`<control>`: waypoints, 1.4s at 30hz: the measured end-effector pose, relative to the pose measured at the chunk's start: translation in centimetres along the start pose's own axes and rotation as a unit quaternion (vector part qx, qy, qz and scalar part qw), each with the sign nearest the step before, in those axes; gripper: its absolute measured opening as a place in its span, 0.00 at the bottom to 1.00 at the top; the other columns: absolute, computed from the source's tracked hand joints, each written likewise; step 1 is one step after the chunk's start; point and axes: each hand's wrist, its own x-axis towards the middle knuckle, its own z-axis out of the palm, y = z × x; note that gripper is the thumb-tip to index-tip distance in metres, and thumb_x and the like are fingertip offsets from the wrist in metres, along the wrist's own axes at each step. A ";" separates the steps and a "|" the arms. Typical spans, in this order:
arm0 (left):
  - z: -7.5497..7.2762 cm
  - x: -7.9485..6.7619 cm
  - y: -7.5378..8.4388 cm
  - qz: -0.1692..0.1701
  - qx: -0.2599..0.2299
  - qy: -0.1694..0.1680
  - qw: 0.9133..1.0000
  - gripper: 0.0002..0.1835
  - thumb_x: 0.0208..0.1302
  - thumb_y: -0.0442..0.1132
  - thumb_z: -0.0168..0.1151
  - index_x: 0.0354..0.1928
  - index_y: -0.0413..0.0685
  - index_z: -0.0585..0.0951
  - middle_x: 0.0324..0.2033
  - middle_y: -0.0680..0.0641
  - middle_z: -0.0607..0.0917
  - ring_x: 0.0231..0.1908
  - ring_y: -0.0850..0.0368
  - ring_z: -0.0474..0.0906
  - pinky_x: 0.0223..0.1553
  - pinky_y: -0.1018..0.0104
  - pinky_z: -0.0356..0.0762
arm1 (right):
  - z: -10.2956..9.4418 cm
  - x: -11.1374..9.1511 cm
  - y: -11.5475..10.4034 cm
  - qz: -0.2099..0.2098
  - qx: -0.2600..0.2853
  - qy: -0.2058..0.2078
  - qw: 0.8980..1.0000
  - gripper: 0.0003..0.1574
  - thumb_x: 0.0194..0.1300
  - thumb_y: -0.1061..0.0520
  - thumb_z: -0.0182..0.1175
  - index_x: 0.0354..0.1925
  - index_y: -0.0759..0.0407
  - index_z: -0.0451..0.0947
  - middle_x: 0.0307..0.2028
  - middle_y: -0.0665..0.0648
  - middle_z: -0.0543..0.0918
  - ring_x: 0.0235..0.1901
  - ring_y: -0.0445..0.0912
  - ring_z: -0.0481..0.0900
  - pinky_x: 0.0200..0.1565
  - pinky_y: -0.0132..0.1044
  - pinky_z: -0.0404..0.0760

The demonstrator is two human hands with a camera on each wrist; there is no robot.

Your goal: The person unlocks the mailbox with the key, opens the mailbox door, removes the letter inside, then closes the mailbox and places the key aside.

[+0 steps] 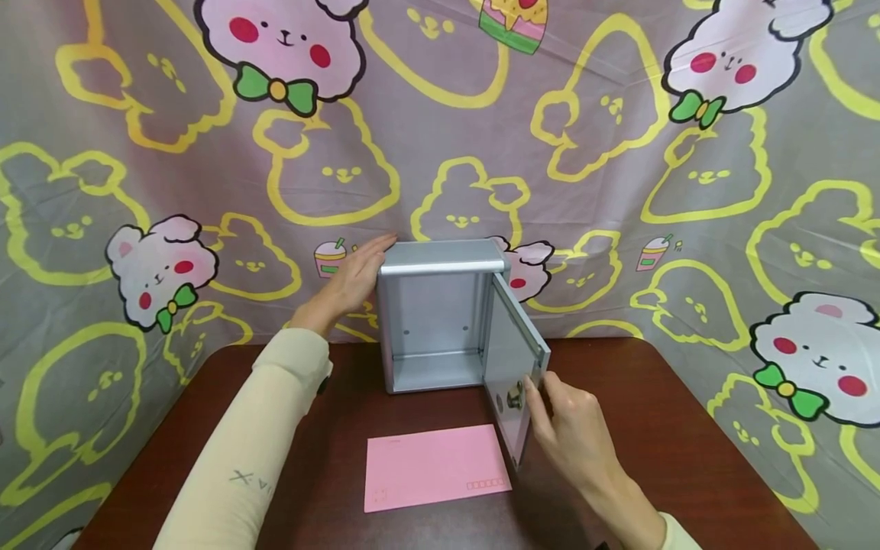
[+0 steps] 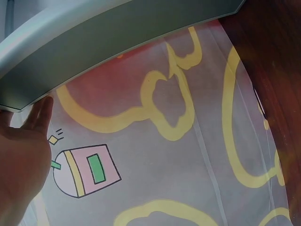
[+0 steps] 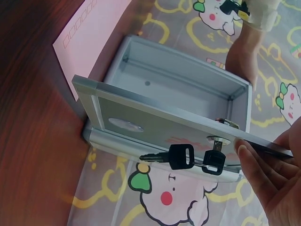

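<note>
A grey metal lockbox (image 1: pixel 440 305) stands upright on the table, its door (image 1: pixel 512 359) swung out toward me on the right side. My left hand (image 1: pixel 354 279) rests against the box's upper left corner; the left wrist view shows its fingers (image 2: pixel 43 113) touching the box edge. With thumb and fingers, my right hand (image 1: pixel 574 428) pinches the door's free edge near the lock (image 1: pixel 516 395). In the right wrist view, one black-headed key (image 3: pixel 214 162) sits in the lock and a second key (image 3: pixel 181 157) hangs from it. The box interior shows bare grey walls.
A pink envelope (image 1: pixel 436 470) lies flat on the dark red-brown table (image 1: pixel 330 428), in front of the box and close to the door's lower corner. Behind the table hangs a grey cloth (image 1: pixel 584 206) printed with cartoon animals.
</note>
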 end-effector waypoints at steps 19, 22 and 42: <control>0.2 0.1 0.2 0.001 0.005 0.004 1.000 0.29 0.80 0.44 0.32 0.77 0.43 0.65 0.77 0.46 0.63 0.78 0.49 0.54 0.78 0.53 0.48 | -0.6 -0.1 0.0 0.010 0.017 -0.016 1.000 0.16 0.66 0.62 0.68 0.26 0.50 0.73 0.17 0.38 0.63 0.18 0.33 0.61 0.20 0.24 0.61; 0.1 0.1 0.3 -0.001 0.003 0.003 1.000 0.29 0.80 0.44 0.31 0.77 0.43 0.65 0.77 0.46 0.63 0.78 0.49 0.54 0.78 0.52 0.48 | -0.7 -0.2 0.0 0.017 0.017 -0.025 0.999 0.13 0.67 0.61 0.67 0.27 0.50 0.75 0.18 0.39 0.64 0.18 0.33 0.62 0.20 0.24 0.61; 0.3 -0.4 0.7 0.004 0.003 0.015 1.000 0.29 0.81 0.43 0.33 0.76 0.41 0.67 0.76 0.44 0.65 0.77 0.48 0.56 0.78 0.53 0.49 | -1.8 -1.6 1.2 0.029 0.045 -0.027 0.998 0.18 0.75 0.62 0.55 0.28 0.47 0.74 0.20 0.40 0.68 0.20 0.36 0.67 0.24 0.24 0.65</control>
